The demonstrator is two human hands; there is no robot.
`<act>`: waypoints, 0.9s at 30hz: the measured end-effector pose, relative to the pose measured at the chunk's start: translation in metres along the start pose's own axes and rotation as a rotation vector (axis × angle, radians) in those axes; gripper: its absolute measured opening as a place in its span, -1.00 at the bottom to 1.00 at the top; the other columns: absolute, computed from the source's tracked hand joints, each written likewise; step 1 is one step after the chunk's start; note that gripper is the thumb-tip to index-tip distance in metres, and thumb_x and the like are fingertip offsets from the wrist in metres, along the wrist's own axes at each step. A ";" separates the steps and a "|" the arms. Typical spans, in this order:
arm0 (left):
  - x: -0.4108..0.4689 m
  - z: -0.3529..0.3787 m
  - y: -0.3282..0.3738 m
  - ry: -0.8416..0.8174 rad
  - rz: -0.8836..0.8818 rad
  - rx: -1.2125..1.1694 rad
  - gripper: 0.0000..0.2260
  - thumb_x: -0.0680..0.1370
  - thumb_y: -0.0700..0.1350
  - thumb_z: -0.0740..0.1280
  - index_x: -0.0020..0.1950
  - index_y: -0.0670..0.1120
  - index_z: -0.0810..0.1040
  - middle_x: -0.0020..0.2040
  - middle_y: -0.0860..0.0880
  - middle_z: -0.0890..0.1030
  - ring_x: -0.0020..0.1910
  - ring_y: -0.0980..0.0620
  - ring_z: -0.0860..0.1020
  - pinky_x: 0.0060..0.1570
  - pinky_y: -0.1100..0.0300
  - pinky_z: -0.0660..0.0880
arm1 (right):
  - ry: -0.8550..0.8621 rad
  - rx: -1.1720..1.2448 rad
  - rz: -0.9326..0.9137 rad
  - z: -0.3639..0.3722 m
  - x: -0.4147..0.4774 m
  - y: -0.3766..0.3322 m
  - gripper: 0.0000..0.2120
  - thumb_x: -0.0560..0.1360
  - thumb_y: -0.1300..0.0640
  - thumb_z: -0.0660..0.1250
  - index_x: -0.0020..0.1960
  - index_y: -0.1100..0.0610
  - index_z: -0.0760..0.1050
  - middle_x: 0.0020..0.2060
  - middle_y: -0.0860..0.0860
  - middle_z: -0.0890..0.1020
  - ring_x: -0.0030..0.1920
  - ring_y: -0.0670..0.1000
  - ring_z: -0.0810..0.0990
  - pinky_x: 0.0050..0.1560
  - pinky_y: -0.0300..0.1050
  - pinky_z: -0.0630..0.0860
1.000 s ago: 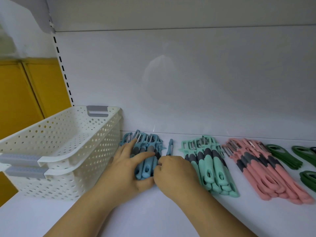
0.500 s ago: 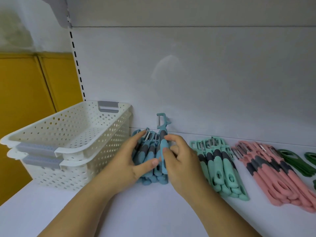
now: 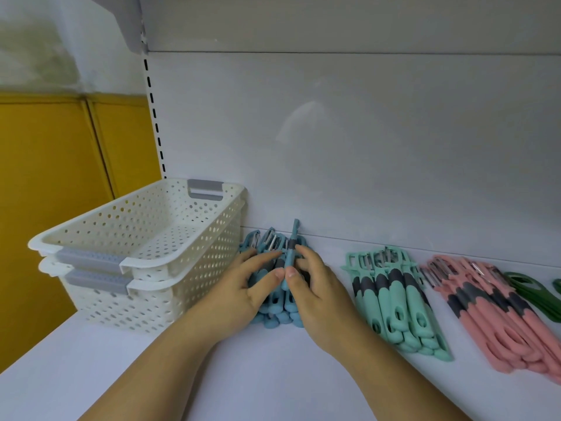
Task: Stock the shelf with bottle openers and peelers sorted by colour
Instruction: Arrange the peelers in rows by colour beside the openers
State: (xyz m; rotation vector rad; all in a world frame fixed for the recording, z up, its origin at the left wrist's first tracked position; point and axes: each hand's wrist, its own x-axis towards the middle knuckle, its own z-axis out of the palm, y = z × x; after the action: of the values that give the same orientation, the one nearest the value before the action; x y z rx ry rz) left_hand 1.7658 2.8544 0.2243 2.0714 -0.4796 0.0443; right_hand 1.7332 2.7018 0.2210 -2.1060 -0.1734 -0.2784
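A pile of blue peelers [image 3: 274, 311] lies on the white shelf [image 3: 273, 375] beside the baskets. My right hand [image 3: 315, 287] pinches a single blue peeler [image 3: 290, 253] that lies on top of the pile, its blade end toward the back wall. My left hand [image 3: 243, 287] rests on the left side of the blue pile, fingers spread over it. To the right lie a mint green pile of peelers [image 3: 397, 302], a pink pile [image 3: 498, 314] and dark green bottle openers [image 3: 534, 293].
Two stacked white perforated baskets [image 3: 145, 256] with grey handles stand at the left, against the back wall. A yellow wall panel [image 3: 60, 192] is beyond the shelf's left edge. The upper shelf [image 3: 334, 22] hangs overhead.
My right hand has lowered the single blue peeler from upright onto the top of the blue pile. My left hand stays on the pile.
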 end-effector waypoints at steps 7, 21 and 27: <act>0.002 0.000 0.006 0.118 -0.115 -0.159 -0.72 0.58 -0.02 0.25 0.28 0.00 0.46 0.19 0.10 0.52 0.12 0.25 0.49 0.05 0.49 0.37 | -0.048 -0.156 -0.095 0.002 -0.005 -0.007 -0.36 0.43 -0.31 0.03 0.39 -0.03 0.40 0.30 -0.18 0.40 0.34 -0.19 0.27 0.40 -0.27 0.19; -0.003 0.007 0.014 0.074 -0.122 -0.145 -0.70 0.40 0.04 0.32 0.12 0.09 0.55 0.10 0.06 0.55 0.04 0.12 0.56 0.15 0.06 0.51 | -0.005 0.025 0.153 0.011 -0.007 -0.002 -0.72 0.54 0.05 0.22 0.25 -0.01 0.40 0.10 -0.09 0.52 0.11 -0.06 0.51 0.14 -0.11 0.49; 0.008 0.011 0.013 0.140 -0.245 -0.331 -0.62 0.52 -0.04 0.35 0.33 0.04 0.42 0.04 0.14 0.55 0.01 0.17 0.56 -0.01 0.26 0.49 | 0.030 0.087 0.205 0.015 -0.009 -0.004 -0.73 0.52 0.03 0.25 0.21 0.01 0.42 0.09 -0.05 0.52 0.10 -0.03 0.52 0.17 -0.01 0.49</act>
State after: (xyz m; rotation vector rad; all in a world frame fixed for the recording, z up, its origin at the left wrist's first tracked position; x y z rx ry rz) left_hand 1.7665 2.8366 0.2307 1.7728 -0.1331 -0.0328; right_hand 1.7257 2.7166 0.2145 -2.0137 0.0478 -0.1766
